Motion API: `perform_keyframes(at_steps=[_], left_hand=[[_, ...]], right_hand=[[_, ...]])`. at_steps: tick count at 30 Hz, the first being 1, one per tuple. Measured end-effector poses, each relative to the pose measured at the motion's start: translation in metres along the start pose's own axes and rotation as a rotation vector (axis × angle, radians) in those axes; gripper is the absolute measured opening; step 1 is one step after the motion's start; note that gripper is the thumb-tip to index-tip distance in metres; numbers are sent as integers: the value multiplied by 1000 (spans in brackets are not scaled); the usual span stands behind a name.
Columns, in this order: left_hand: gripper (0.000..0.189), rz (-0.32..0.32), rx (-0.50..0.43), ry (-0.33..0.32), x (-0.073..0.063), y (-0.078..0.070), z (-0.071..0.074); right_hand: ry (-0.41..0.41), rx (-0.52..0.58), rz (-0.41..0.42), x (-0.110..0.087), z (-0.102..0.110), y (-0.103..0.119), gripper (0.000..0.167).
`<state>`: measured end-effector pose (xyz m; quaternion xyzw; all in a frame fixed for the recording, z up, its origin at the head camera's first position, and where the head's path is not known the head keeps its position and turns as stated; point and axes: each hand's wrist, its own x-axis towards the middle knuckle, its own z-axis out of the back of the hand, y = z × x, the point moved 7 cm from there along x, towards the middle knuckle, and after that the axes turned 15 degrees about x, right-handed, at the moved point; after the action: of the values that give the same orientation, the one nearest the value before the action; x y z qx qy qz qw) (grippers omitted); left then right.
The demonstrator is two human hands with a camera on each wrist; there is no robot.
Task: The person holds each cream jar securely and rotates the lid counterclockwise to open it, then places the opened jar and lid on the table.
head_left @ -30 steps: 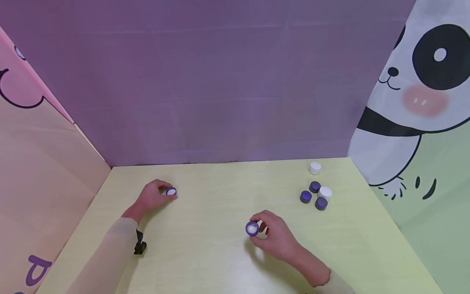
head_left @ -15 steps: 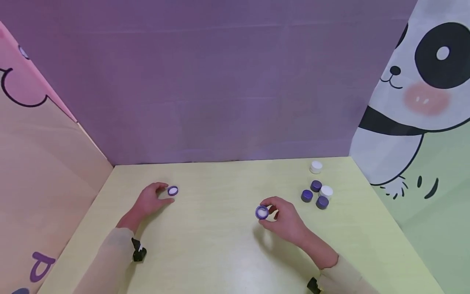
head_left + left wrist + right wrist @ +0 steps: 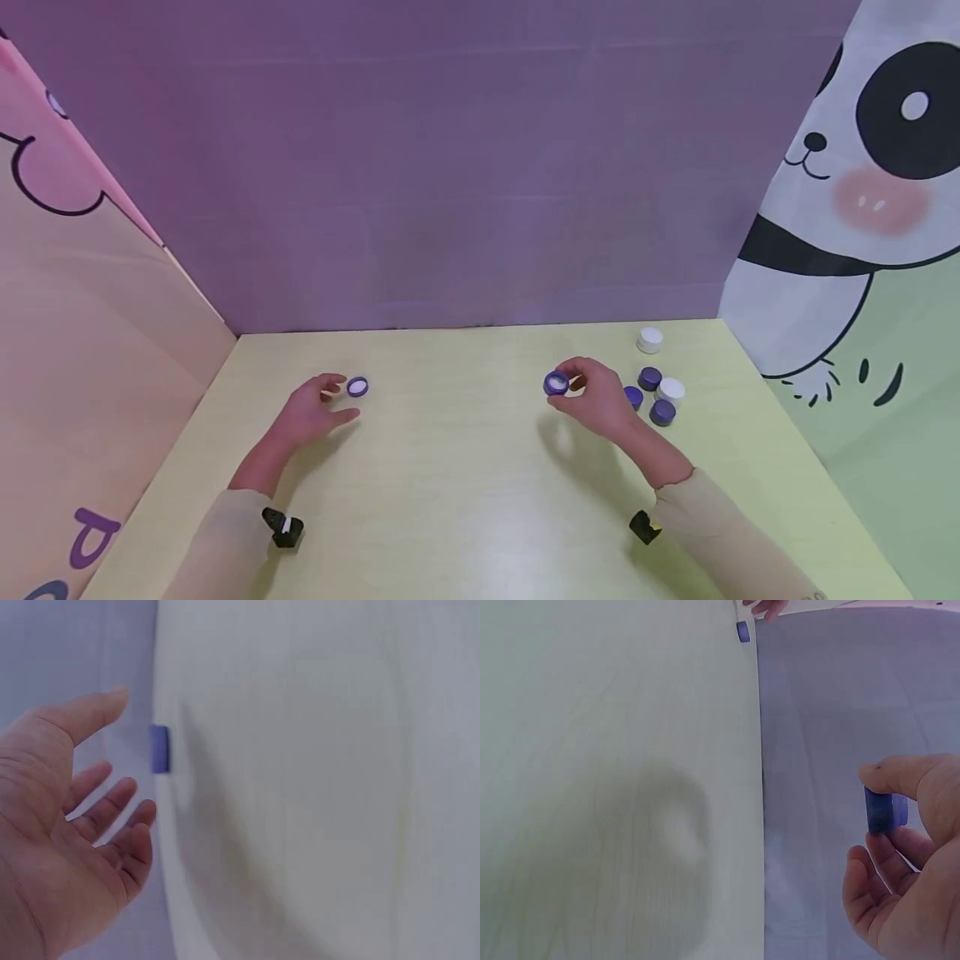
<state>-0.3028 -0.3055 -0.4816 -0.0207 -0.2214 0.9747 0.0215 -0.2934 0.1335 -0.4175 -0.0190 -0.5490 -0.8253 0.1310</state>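
A small purple cap (image 3: 357, 387) with a white inside lies at the back left of the table. My left hand (image 3: 307, 412) is beside it, thumb and fingers spread apart; the left wrist view has the cap (image 3: 160, 749) just beyond the fingertips. On the right, my right hand (image 3: 600, 404) pinches a small round purple jar (image 3: 556, 383) above the table, its pale inside or base turned toward the head camera. From the right wrist view, the jar (image 3: 879, 810) sits between thumb and fingers, a dark band with a lighter translucent part behind.
Purple jars (image 3: 662, 412) and a white jar (image 3: 671, 390) cluster right of my right hand, one purple jar (image 3: 633, 397) partly hidden by it. Another white jar (image 3: 650, 339) stands behind. A purple backdrop (image 3: 480, 250) rises at the table's (image 3: 450, 500) back edge.
My left hand has let go of the purple cap and drawn back slightly. My right hand has carried its purple jar away from me and to the right, toward the cluster.
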Motion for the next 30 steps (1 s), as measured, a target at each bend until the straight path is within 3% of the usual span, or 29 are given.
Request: perform_keyframes(at_steps=[4,8,17,23,30], left_hand=[[66,-13,-8,-13,-11,-12,1],[61,-64,-14,-32,-22,-26,0],[49,-133,-66,-55,-42,-73,4],[41,-182,-60,-50,-50,-102,0],[33,-212,-79,-12,-51,-123,-13]], right_hand=[[-11,3,-44,12,1,-12,37],[-26,0,-92,25,2,-26,37],[-46,-36,-109,57,6,-34,38],[-53,-68,-119,76,4,-36,36],[-54,-112,-260,89,5,-53,41]])
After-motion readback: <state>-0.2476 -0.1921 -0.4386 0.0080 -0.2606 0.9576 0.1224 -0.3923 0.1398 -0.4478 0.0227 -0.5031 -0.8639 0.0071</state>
